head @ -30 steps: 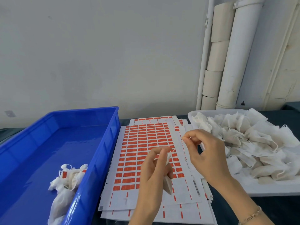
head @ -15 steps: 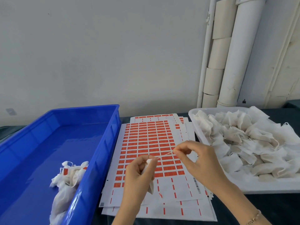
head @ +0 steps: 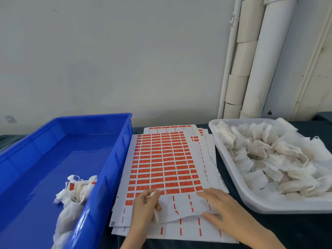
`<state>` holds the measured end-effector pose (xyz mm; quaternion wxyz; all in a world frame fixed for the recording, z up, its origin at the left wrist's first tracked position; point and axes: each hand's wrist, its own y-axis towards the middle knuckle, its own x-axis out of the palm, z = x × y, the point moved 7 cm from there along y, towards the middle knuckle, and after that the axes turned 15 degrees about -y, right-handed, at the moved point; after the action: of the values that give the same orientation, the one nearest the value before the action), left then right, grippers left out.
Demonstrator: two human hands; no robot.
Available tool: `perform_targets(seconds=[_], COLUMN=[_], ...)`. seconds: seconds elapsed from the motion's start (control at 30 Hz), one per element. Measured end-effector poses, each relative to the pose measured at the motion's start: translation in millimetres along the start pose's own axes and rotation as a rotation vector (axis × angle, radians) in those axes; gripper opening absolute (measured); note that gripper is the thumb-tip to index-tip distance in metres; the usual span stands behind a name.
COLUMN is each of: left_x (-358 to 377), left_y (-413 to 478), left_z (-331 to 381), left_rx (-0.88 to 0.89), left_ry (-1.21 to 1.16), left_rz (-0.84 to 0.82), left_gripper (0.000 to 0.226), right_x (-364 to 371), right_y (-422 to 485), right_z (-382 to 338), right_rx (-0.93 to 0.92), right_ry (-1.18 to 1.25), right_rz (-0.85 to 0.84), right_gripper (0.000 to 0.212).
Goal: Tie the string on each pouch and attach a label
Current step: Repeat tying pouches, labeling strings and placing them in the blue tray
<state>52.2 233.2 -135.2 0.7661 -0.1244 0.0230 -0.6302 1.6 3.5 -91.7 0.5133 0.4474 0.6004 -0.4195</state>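
While the left hand curls its fingers round a white pouch over the label sheet, the right hand lies straight-fingered on that sheet's near edge, which seems slightly lifted; blue bin at left, pouch tray at right

My left hand curls round the pouch, so most of it is hidden. My right hand covers a bit of the label sheet. The words on it are too small to read. The blue bin is cut off on the left, and the white tray is cut off on the right.
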Motion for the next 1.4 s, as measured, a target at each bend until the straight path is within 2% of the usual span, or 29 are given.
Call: perform_targets(seconds=[0.1, 0.2, 0.33, 0.37, 0.47, 0.53, 0.67, 0.8, 0.93, 1.1, 1.4], left_x=[-0.9, -1.8, 0.8, 1.9, 4.0, 5.2, 10.0, 34.2, 64.3, 92.1, 108.3], left_y=[-0.3, -1.4, -3.9, -4.7, -8.2, -10.6, -15.7, -24.1, -27.9, -28.3, -27.6], left_z=[-0.1, -0.6, -1.5, -1.5, 1.7, 5.1, 12.2, 24.9, 35.9, 41.5, 33.4], left_rx=[0.008, 0.004, 0.017, 0.027, 0.072, 0.099, 0.150, 0.242, 0.352, 0.467, 0.599], left_ry=[0.009, 0.008, 0.002, 0.001, -0.027, -0.047, -0.027, 0.133, 0.390, 0.497, 0.605], left_rz=[0.012, 0.000, -0.068, -0.081, -0.102, -0.113, -0.178, -0.277, -0.282, -0.334, -0.341], left_gripper=[0.007, 0.009, 0.012, 0.012, 0.007, 0.009, 0.023, 0.024, 0.021, 0.029, 0.037], right_x=[1.1, -0.6, -0.2, -0.3, 1.5, 3.2, 10.5, 22.6, 30.9, 32.0, 44.1], right_y=[1.9, 4.6, 15.2, 18.3, 29.5, 34.7, 40.4, 43.5, 40.0, 33.9, 27.0], right_z=[1.0, 6.0, 12.0, 14.4, 18.1, 18.8, 20.7, 15.1, 13.1, 16.0, 21.7], right_rx=[0.089, 0.214, 0.406, 0.453, 0.517, 0.505, 0.498, 0.432, 0.404, 0.382, 0.375], right_ry=[0.153, 0.573, 1.046, 1.106, 1.222, 1.287, 1.242, 1.327, 1.459, 1.504, 1.704], right_rz=[0.115, 0.239, 0.223, 0.203, 0.055, -0.010, -0.083, -0.125, -0.094, -0.041, -0.049], right_gripper=[0.068, 0.070, 0.077, 0.071, 0.032, 0.024, 0.020, 0.024, 0.034, 0.043, 0.029])
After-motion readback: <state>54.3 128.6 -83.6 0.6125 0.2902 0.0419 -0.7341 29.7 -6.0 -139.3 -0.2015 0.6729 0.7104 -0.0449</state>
